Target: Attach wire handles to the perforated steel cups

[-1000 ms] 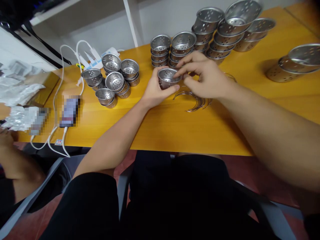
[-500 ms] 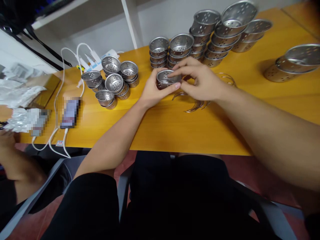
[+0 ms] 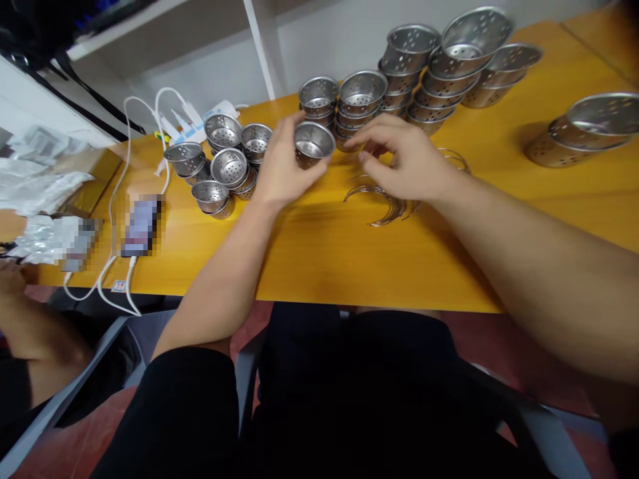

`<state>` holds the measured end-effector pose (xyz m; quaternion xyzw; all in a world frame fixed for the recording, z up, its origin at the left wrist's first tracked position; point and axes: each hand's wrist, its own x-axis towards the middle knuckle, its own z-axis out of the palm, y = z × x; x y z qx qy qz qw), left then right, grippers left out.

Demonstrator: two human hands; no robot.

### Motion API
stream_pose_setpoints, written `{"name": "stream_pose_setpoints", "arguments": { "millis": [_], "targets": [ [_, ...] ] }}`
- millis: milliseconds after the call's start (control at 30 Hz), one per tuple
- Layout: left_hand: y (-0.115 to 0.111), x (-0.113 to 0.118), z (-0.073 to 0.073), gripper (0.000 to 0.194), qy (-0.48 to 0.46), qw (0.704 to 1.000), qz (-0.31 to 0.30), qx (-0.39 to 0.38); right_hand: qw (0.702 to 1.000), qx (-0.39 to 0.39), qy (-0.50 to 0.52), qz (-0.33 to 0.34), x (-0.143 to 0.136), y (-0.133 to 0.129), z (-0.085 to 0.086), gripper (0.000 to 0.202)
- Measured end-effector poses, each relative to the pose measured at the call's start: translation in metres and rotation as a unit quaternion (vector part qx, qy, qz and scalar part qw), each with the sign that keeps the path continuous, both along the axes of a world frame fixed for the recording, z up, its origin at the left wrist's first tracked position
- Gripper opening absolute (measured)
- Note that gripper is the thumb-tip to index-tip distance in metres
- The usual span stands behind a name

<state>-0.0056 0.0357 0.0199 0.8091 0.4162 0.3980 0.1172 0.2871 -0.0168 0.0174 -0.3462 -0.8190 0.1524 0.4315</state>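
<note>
My left hand (image 3: 285,166) is wrapped round a perforated metal cup (image 3: 314,141), held with its mouth up. To its right, my right hand (image 3: 397,156) has its fingers apart and curved, with nothing in them, above the table. Several thin curved metal wires (image 3: 387,209) lie on the table just below my right hand. Stacks of like cups rise behind my hands, among them a stack with a wide top cup (image 3: 363,92). A group of smaller cup stacks (image 3: 229,166) stands left of my left hand.
The yellow table (image 3: 319,266) holds tilted nested cups (image 3: 569,143) at the right. A phone (image 3: 142,226) with white cables, a power strip (image 3: 217,112) and plastic bags (image 3: 40,179) are on the left. Another person's arm (image 3: 34,326) shows at the far left.
My left hand has moved left with the cup, away from my right hand. My right hand's fingers have come off the cup and stay near the same place.
</note>
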Motion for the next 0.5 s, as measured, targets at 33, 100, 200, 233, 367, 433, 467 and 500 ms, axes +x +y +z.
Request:
{"name": "stream_pose_setpoints", "arguments": {
  "millis": [33, 100, 200, 233, 367, 433, 467, 500],
  "targets": [
    [-0.003, -0.003, 0.011, 0.091, -0.011, 1.000, 0.014, 0.018, 1.000, -0.002, 0.003, -0.008, 0.000, 0.000, 0.001, 0.032],
    [-0.013, -0.011, 0.036, 0.090, -0.031, 0.996, 0.059, 0.060, 0.999, -0.022, 0.005, -0.028, 0.000, -0.002, 0.004, 0.034],
    [-0.027, -0.035, 0.069, 0.101, -0.021, 0.983, 0.151, 0.106, 0.998, -0.044, 0.010, -0.036, 0.000, -0.003, 0.006, 0.034],
    [-0.029, -0.046, 0.076, 0.107, -0.021, 0.974, 0.190, 0.119, 0.998, -0.042, 0.010, -0.033, 0.000, -0.003, 0.005, 0.034],
    [-0.017, -0.098, 0.081, 0.100, -0.001, 0.953, 0.235, 0.192, 0.999, -0.028, 0.002, -0.025, -0.001, -0.002, 0.003, 0.038],
    [-0.004, -0.117, 0.079, 0.098, -0.009, 0.944, 0.273, 0.184, 0.999, -0.042, 0.001, -0.019, -0.001, -0.002, 0.003, 0.039],
    [0.002, -0.123, 0.078, 0.095, -0.001, 0.943, 0.290, 0.160, 0.999, -0.050, 0.003, -0.016, 0.000, -0.002, 0.003, 0.039],
    [0.006, -0.127, 0.077, 0.102, -0.010, 0.933, 0.336, 0.125, 0.998, -0.056, 0.005, -0.013, 0.000, -0.002, 0.003, 0.040]
  ]
}}
